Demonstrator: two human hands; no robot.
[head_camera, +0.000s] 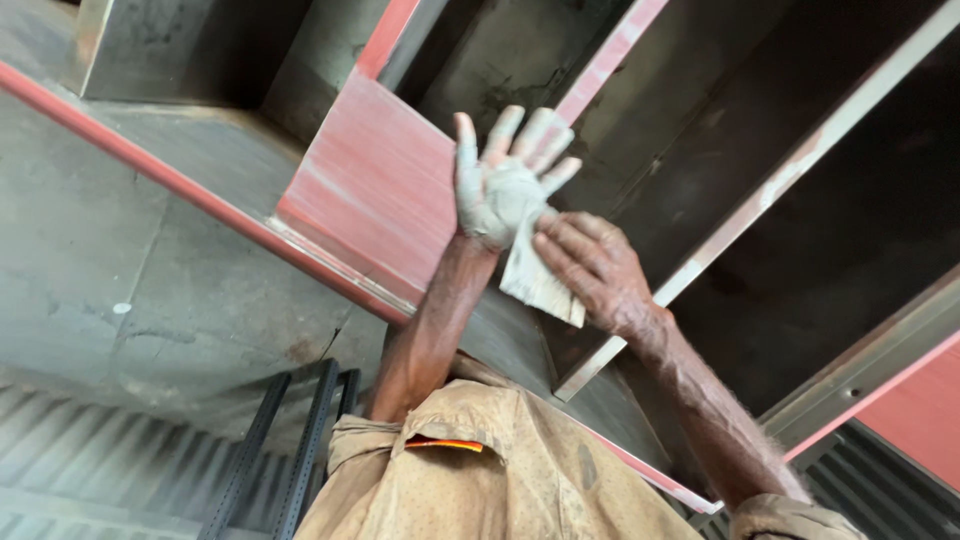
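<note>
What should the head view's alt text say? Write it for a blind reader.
A grey-coated left hand, fingers spread, is being wiped by the right hand with a folded cloth. Behind them are red-edged metal panels and a grey floor.

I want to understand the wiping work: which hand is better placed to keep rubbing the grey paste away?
The right hand: it presses the paper against the open, paste-covered left hand, whose fingers are spread.

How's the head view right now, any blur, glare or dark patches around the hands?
Head view: the left hand, open and coated in pale grey, and the right hand pressing a folded paper against it are lit evenly and fairly sharp, fingertips slightly soft; the dark recess upper right loses detail in shadow; no strong glare, only a dull sheen on the red panel.
</note>
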